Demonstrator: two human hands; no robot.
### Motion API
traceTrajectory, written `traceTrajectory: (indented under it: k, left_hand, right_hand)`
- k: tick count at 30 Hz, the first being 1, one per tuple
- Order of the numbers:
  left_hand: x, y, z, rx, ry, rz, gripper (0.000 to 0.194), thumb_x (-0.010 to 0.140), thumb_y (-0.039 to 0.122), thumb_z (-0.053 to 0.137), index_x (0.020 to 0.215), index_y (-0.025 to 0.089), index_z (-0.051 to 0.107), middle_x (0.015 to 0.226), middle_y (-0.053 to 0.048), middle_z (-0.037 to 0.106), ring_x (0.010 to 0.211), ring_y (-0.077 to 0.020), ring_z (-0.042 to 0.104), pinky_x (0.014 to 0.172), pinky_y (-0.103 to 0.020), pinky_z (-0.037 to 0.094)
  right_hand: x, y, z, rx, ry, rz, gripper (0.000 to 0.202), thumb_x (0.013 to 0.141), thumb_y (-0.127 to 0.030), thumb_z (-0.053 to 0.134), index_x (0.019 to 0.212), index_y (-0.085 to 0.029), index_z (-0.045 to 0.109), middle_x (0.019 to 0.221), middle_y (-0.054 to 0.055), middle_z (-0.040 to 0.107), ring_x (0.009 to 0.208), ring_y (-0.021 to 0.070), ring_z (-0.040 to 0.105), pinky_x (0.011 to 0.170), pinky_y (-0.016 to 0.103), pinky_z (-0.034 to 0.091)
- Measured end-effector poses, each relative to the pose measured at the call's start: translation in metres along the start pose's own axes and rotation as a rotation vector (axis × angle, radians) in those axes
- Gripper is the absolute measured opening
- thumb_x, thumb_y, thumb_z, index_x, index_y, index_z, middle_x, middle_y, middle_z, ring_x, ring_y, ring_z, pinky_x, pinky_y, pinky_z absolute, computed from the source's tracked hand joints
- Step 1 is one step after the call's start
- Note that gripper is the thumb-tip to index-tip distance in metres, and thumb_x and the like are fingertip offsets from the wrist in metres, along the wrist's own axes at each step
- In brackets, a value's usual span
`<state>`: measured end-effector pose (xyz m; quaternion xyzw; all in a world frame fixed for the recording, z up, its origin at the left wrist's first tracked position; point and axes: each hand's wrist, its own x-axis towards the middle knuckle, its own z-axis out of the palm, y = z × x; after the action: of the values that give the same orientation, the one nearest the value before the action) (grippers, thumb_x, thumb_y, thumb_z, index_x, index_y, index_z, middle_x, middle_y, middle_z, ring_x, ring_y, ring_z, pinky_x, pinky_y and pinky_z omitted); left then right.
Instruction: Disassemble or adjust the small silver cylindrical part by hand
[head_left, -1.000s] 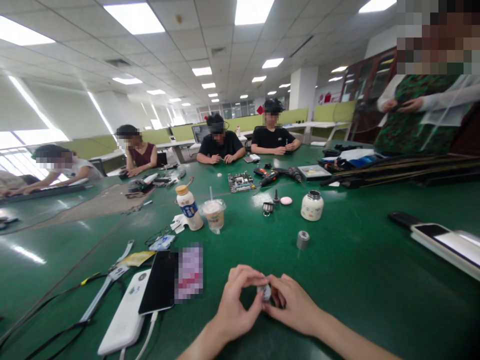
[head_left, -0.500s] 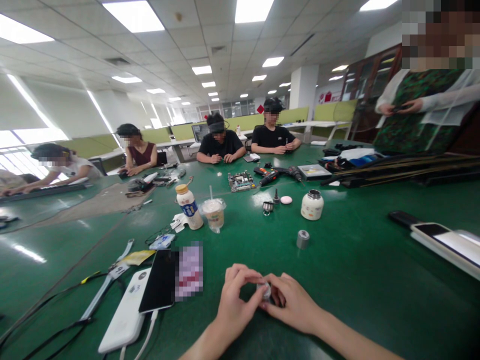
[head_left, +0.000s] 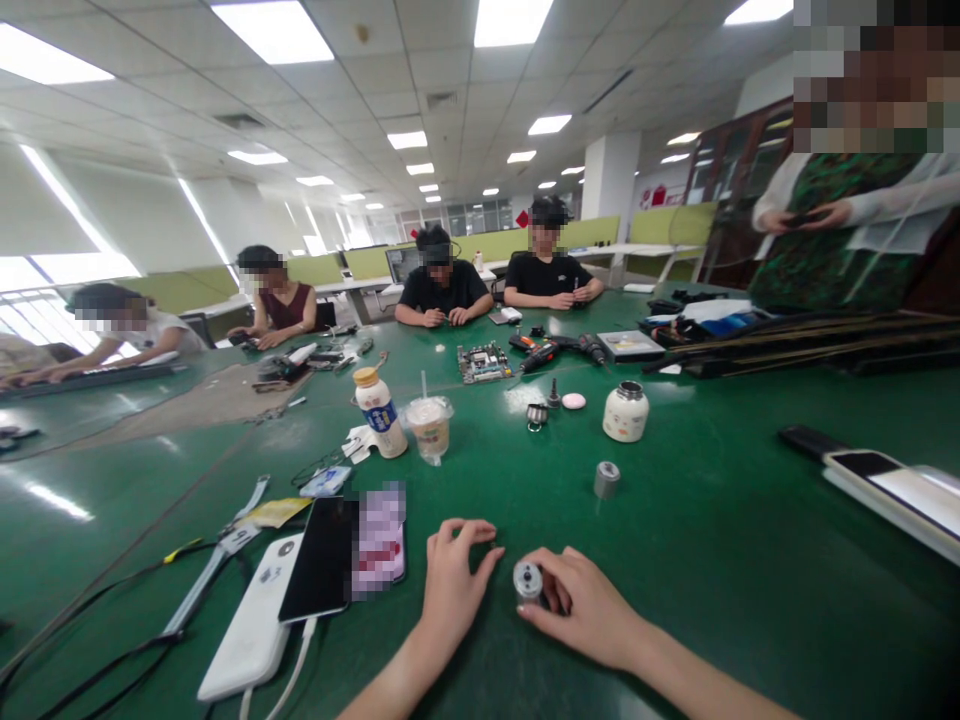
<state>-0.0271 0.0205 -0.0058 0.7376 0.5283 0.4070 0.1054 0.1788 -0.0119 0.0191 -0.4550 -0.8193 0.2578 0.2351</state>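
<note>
My right hand (head_left: 581, 605) grips a small silver metal cylinder (head_left: 528, 582) between thumb and fingers, low over the green table. The cylinder's round end face points up and shows a dark centre hole with smaller holes around it. My left hand (head_left: 459, 570) is apart from it, just to the left, fingers curved and a gap between thumb and forefinger. A tiny dark spot shows by its fingertips, too small to make out. A second silver cylinder (head_left: 607, 480) stands upright on the table beyond my right hand.
To the left lie a white power bank (head_left: 251, 620), a black-screened phone (head_left: 319, 560), straps and cables. Ahead stand a bottle (head_left: 381, 415), a lidded cup (head_left: 430, 430) and a cream jar (head_left: 625, 412). Farther off are a circuit board (head_left: 484, 362), power drills (head_left: 559, 350) and several people.
My left hand has come off the cylinder and moved left, uncovering its end face. My right hand keeps its hold in about the same place.
</note>
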Motion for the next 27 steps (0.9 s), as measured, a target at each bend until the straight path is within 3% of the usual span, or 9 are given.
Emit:
traceTrajectory:
  k: [7,12,27]
  left_hand:
    - [-0.001,0.021,-0.007,-0.135,0.07,0.053,0.005,0.084,0.024,0.069,0.088,0.022,0.067,0.086,-0.005,0.069,0.089,-0.0237,0.062,0.078,-0.039,0.052]
    - [-0.012,0.037,-0.007,-0.277,0.093,0.149,0.005,0.08,0.02,0.071,0.083,0.022,0.067,0.082,-0.006,0.065,0.086,-0.0233,0.061,0.072,-0.035,0.056]
    - [-0.018,0.039,-0.001,-0.354,0.077,0.132,0.01,0.08,0.016,0.069,0.088,0.022,0.068,0.087,-0.006,0.063,0.088,-0.0221,0.063,0.07,-0.032,0.061]
  right_hand:
    - [0.0,0.002,0.001,-0.003,0.003,-0.012,0.02,0.085,-0.039,0.065,0.096,-0.024,0.057,0.069,-0.005,0.06,0.067,0.016,0.054,0.067,0.027,0.035]
    - [0.001,0.003,0.002,0.009,0.004,-0.034,0.018,0.087,-0.038,0.063,0.098,-0.024,0.058,0.071,-0.005,0.061,0.066,0.015,0.055,0.067,0.027,0.036]
    - [0.0,0.004,0.005,-0.004,0.032,-0.035,0.018,0.087,-0.038,0.063,0.091,-0.023,0.056,0.069,-0.004,0.06,0.065,0.0154,0.054,0.064,0.026,0.036]
